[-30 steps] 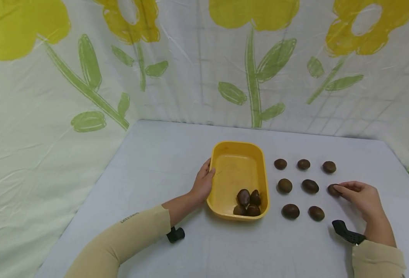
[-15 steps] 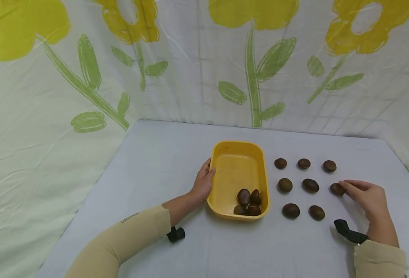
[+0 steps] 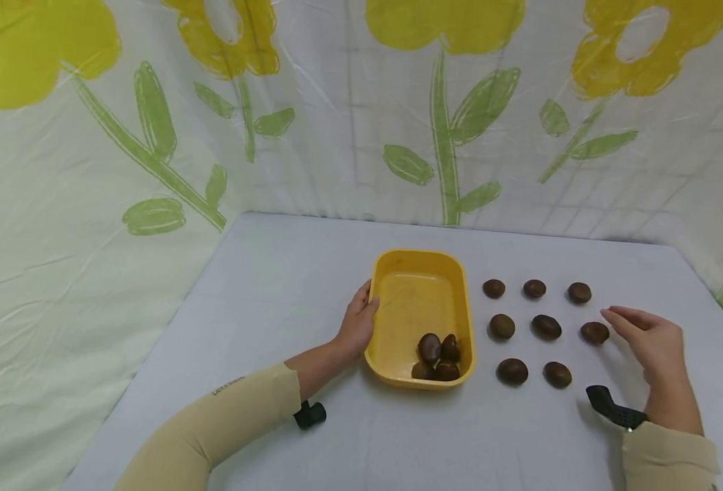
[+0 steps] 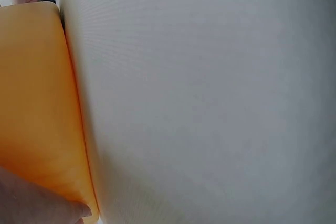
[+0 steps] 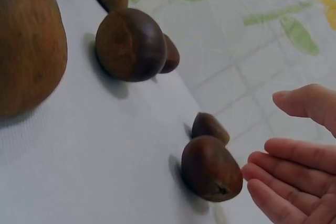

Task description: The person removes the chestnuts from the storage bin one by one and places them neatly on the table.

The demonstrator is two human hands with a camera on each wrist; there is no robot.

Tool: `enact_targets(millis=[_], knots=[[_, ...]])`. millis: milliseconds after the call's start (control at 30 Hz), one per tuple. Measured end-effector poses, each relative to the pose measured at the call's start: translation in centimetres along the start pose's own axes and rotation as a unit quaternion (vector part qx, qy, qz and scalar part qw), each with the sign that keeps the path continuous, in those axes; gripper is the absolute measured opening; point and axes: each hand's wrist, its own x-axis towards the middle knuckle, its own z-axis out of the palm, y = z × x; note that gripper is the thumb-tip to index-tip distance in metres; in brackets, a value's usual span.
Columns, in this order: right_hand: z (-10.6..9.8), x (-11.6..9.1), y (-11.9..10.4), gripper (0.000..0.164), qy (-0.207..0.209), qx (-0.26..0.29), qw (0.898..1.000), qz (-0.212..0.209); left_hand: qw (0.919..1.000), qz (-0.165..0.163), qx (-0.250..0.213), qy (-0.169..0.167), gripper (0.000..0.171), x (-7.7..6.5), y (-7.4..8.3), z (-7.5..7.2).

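Flower-print sheeting (image 3: pixel 318 136) hangs behind a pale-covered table (image 3: pixel 275 273); eight chestnuts (image 3: pixel 546 327) sit right of a yellow plastic tray (image 3: pixel 407 293), three in the back row, three in the middle, two up front; four more chestnuts (image 3: pixel 430 348) are bunched toward the tray's near right corner. Left hand (image 3: pixel 358 323) has the tray clamped by its left side; right hand (image 3: pixel 653 339) has thumb and fingers apart, nothing in them, just beside the chestnut ending the middle row (image 3: pixel 595 333) (can't tell if a fingertip brushes it). My two cents: these probably roll easily; pinch one low by its sides, let it settle, then lift straight off so you don't nudge it; a firm tray hand helps too.
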Motion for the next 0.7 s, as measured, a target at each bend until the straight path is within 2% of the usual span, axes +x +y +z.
enact_targets(millis=[267,433,567,700], knots=[[1.0,-0.7,-1.8,0.066,0.000,-0.031,0.998,-0.061,1.0000,-0.004,0.005,0.000,0.049,0.0,0.0,0.0],[2.0,-0.9,-3.3,0.076,-0.025,-0.050,0.995,-0.078,0.9997,-0.025,-0.003,0.004,0.050,-0.8,1.7,0.1],[2.9,-1.6,-4.9,0.077,-0.044,-0.080,0.991,-0.101,0.9994,-0.032,0.012,0.003,0.050,-1.5,2.7,0.2],[3.8,-2.7,-6.9,0.073,-0.067,-0.105,0.978,-0.166,0.9995,-0.025,0.017,0.005,0.049,-1.0,1.9,0.1]])
